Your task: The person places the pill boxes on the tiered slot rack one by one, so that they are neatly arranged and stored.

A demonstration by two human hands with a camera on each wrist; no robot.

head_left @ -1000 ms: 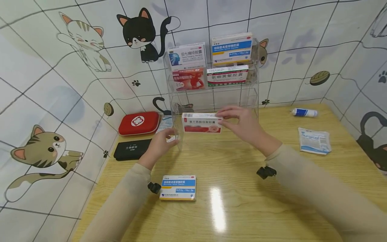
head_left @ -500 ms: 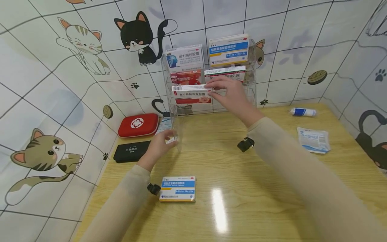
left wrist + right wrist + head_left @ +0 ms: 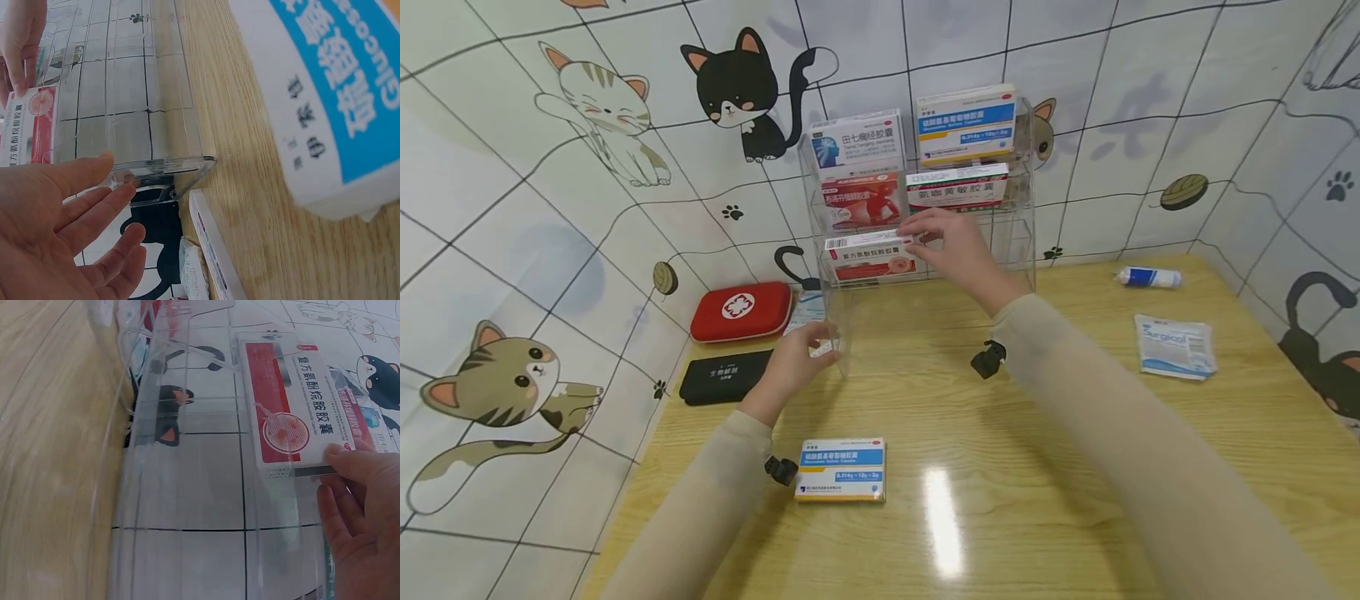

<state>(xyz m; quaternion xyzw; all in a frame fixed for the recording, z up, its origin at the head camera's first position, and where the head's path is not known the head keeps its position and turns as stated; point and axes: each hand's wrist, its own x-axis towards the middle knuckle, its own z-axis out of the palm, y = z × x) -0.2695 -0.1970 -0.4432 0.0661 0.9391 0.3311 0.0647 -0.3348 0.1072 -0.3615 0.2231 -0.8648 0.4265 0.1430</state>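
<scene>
My right hand [image 3: 951,250] pinches the right end of a white and red medicine box [image 3: 868,260] by its top edge. That box stands in the lowest tier of a clear acrylic display rack [image 3: 1028,225], at the left; the right wrist view shows its printed front [image 3: 294,406] behind the clear lip. My left hand [image 3: 792,360] is at the rack's lower left side, thumb and fingers about the edge of the side panel [image 3: 165,165]. A blue and white medicine box [image 3: 841,471] lies flat on the table near my left wrist.
Higher tiers hold a grey-white box [image 3: 859,146], a blue and yellow box [image 3: 966,125], a red box [image 3: 861,202] and a green-edged box [image 3: 957,190]. Left are a red case [image 3: 741,311] and black pouch [image 3: 726,377]; right, a tube [image 3: 1150,277] and a Surgical packet [image 3: 1175,347].
My right hand has raised the white and red box from in front of the rack, then lowered it into the bottom tier. My left hand has stayed at the rack's side.
</scene>
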